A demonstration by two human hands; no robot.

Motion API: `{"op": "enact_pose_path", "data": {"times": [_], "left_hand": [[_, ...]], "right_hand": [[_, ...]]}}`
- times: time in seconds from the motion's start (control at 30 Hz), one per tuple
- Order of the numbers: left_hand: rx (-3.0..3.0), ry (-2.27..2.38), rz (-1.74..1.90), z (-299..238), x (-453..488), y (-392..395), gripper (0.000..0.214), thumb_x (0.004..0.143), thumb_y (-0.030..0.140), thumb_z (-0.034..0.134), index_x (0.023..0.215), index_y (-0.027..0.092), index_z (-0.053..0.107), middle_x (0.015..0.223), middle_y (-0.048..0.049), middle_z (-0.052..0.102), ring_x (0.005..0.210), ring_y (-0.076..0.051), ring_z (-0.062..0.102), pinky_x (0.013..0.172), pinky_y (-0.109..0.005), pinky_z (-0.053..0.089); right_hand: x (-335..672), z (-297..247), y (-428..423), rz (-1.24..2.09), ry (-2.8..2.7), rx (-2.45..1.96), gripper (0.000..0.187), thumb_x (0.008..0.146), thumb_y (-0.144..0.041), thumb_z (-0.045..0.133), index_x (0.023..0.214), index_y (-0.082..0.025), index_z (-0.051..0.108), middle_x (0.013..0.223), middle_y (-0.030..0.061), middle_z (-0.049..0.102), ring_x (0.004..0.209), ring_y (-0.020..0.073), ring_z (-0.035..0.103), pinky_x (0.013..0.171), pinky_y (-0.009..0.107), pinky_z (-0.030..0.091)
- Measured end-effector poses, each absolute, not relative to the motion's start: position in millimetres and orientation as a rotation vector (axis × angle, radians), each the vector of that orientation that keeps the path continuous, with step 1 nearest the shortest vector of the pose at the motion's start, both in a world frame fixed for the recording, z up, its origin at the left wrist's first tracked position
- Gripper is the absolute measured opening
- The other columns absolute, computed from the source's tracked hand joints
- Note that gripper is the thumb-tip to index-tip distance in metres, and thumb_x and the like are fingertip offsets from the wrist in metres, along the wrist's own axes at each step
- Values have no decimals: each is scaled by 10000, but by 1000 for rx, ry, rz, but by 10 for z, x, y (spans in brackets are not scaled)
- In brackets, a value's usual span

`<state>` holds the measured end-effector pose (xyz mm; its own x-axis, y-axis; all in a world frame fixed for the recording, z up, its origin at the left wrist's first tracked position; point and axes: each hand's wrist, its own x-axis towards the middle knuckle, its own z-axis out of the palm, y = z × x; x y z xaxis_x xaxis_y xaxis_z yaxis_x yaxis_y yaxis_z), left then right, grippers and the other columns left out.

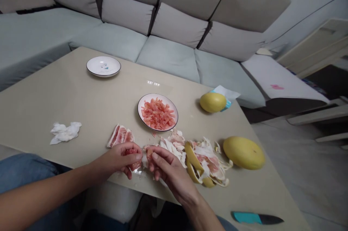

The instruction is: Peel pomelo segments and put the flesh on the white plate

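My left hand is closed round a pink pomelo segment at the table's near edge. My right hand pinches a small piece of the same pink flesh right beside it. Just behind my left hand lie two unpeeled pink segments. A white plate piled with peeled pink flesh sits behind my hands. To the right of my right hand is a heap of yellow rind and white membrane.
Two whole yellow pomelos rest on the beige table at right. An empty white plate stands far left, a crumpled tissue at left, a teal-handled knife near the front right. A grey sofa lies beyond.
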<state>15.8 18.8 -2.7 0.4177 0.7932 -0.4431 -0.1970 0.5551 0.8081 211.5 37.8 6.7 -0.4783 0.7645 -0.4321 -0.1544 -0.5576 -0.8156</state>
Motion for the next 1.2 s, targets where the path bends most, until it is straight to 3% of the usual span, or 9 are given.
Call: {"op": "enact_pose_path", "data": {"times": [0.13, 0.3, 0.47, 0.57, 0.7, 0.87, 1.0, 1.2], "left_hand": [[781, 970, 684, -54, 212, 162, 320, 744, 403, 712, 925, 170, 587, 656, 35, 541, 587, -100, 476, 484, -206, 472], [804, 988, 708, -99, 237, 141, 346, 718, 383, 733, 943, 158, 596, 663, 39, 538, 568, -93, 485, 475, -199, 451], [937, 1115, 804, -138, 229, 161, 265, 716, 377, 708, 874, 177, 635, 624, 51, 517, 511, -94, 456, 450, -210, 399], [1159, 1263, 824, -91, 226, 164, 176, 720, 319, 690, 832, 184, 675, 662, 23, 573, 580, -122, 489, 521, -230, 405], [1422, 1339, 816, -11, 224, 141, 120, 719, 267, 678, 810, 193, 703, 730, -4, 631, 688, -156, 536, 620, -245, 421], [1421, 1311, 784, -22, 233, 113, 137, 734, 283, 670, 817, 180, 701, 710, 1, 599, 662, -144, 516, 605, -237, 407], [1244, 1236, 761, -51, 226, 127, 190, 734, 326, 679, 838, 167, 692, 690, 11, 578, 640, -129, 481, 578, -226, 385], [983, 1076, 725, -72, 201, 178, 258, 730, 380, 711, 843, 154, 658, 593, 47, 523, 488, -72, 399, 471, -203, 319]], "right_hand": [[2084, 16, 346, 2037, -975, -1088, 338, 782, -434, 729, 1009, -188, 686, 696, -21, 547, 517, 57, 425, 406, 138, 353], [2035, 14, 285, 1917, -1162, -1080, 260, 823, -430, 682, 947, -201, 687, 765, -3, 596, 573, 83, 509, 518, 195, 449], [2015, 20, 247, 1719, -1382, -1116, 215, 839, -380, 664, 1000, -237, 674, 915, 26, 617, 619, 106, 574, 568, 236, 474], [2024, 42, 255, 1469, -1563, -1163, 203, 808, -305, 698, 1001, -244, 679, 1017, 51, 605, 654, 116, 591, 563, 236, 474], [2043, 92, 266, 1340, -1698, -1145, 90, 805, -264, 686, 887, -233, 706, 926, 57, 621, 683, 142, 601, 553, 236, 485], [2059, 75, 258, 1428, -1636, -1201, 112, 783, -313, 700, 794, -202, 695, 822, 50, 632, 655, 143, 583, 533, 230, 457], [2078, 39, 278, 1819, -1316, -1148, 240, 759, -407, 734, 809, -183, 665, 647, 5, 639, 574, 120, 572, 563, 235, 457], [2110, 23, 318, 2055, -971, -1058, 297, 690, -385, 813, 821, -152, 684, 664, 7, 667, 603, 106, 605, 597, 219, 493]]}}
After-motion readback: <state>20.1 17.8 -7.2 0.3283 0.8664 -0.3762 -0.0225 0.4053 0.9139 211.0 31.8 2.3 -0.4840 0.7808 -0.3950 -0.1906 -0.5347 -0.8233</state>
